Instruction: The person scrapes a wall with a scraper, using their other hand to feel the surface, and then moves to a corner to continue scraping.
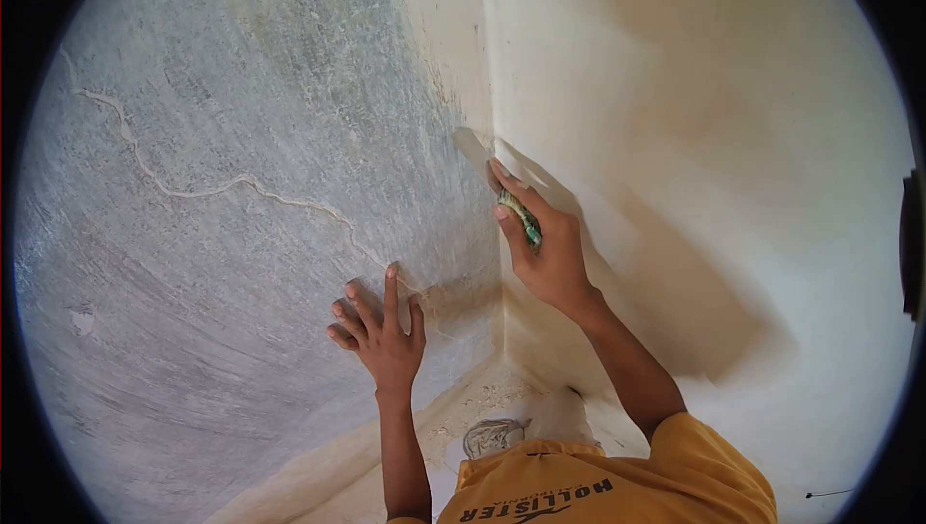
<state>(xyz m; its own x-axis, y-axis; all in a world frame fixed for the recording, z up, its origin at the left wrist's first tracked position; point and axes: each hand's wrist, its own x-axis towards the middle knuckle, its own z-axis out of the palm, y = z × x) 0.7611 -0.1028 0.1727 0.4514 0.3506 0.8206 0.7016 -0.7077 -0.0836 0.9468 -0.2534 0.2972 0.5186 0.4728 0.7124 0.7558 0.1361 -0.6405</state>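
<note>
My right hand (557, 256) is wrapped round the green handle of a putty knife (473, 149). Its flat blade points up and to the left, lying against the scraped grey-blue wall (289, 119) close to the corner. The index finger stretches along the tool toward the blade. Lower and to the left, my left hand (386, 339) rests on the same wall with its fingers spread, holding nothing. One fingertip touches the lower end of a pale, wavy crack line (198, 193) that runs down from the upper left.
A cream wall (772, 157) meets the scraped wall at a vertical corner on my right and carries my arm's shadow. Whitish debris (487, 394) lies at the foot of the corner. Beside my yellow shirt is a coiled grey bundle (492, 437). A dark object (911, 244) shows at the right edge.
</note>
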